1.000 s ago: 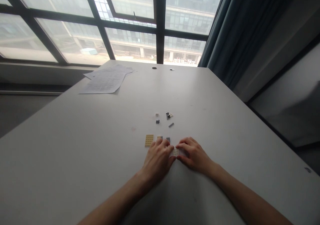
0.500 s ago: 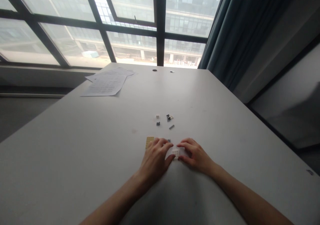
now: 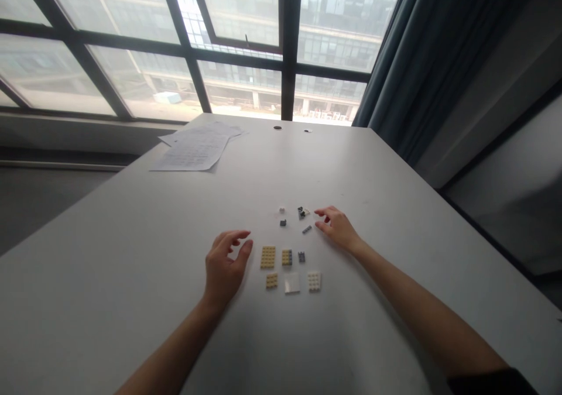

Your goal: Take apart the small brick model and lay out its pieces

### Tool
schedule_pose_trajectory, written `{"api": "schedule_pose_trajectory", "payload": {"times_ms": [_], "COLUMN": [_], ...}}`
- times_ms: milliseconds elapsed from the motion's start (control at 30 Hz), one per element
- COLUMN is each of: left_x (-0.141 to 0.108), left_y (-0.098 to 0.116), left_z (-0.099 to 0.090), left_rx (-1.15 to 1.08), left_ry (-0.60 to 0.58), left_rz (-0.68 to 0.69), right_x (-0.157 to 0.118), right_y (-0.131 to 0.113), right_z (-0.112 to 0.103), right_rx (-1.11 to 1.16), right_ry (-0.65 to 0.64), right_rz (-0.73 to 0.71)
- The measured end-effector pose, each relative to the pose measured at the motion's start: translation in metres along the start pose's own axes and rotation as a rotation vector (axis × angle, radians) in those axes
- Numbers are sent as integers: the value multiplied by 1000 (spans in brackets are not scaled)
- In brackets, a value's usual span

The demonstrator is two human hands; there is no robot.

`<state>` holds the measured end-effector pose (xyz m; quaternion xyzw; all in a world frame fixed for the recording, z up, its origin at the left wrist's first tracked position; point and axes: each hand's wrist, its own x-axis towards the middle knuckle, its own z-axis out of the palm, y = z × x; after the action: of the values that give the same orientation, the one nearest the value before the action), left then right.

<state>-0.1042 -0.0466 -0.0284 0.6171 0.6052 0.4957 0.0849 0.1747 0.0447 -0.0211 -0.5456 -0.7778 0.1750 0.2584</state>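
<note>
My left hand [image 3: 227,263] rests open over the table, left of a large tan building plate [image 3: 268,257]. My right hand [image 3: 337,226] is open too, its fingertips just right of a small cluster of dark and white pieces [image 3: 302,212] and a narrow grey piece [image 3: 307,229]. Between the hands lie a tan and blue-grey piece [image 3: 287,257] and a small dark grey piece [image 3: 301,257]. Nearer me sit a small tan plate [image 3: 271,281], a smooth white tile [image 3: 292,283] and a white studded plate [image 3: 314,281]. Neither hand holds anything.
Farther back are a small white piece [image 3: 281,210] and a grey block [image 3: 283,223]. Printed paper sheets [image 3: 193,149] lie at the table's far left. Two round holes show near the far edge of the white table [image 3: 132,254], before a window and a dark curtain [image 3: 395,85].
My hands have drawn apart, the left moving left and the right moving forward and right. The white studded plate is released, and the pieces beneath the hands are now uncovered. The view shifted slightly.
</note>
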Motion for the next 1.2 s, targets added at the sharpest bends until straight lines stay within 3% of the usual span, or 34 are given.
{"api": "schedule_pose_trajectory", "payload": {"times_ms": [200, 667, 933, 1067, 1200], "left_x": [2, 0, -1, -2, -6], "left_y": [-7, -7, -9, -6, 3], "left_z": [2, 3, 4, 4, 4], "left_rx": [-120, -75, -91, -47, 62], "left_ry": [74, 38, 46, 61, 102], "left_rz": [-230, -148, -153, -77, 145], "right_x": [21, 25, 18, 6, -13], "right_y": [-5, -1, 5, 4, -2], "right_z": [17, 20, 17, 13, 9], "right_rx": [-80, -118, -31, 83, 212], "right_ry": [-37, 20, 43, 52, 67], "right_rz": [-45, -26, -29, -9, 21]}}
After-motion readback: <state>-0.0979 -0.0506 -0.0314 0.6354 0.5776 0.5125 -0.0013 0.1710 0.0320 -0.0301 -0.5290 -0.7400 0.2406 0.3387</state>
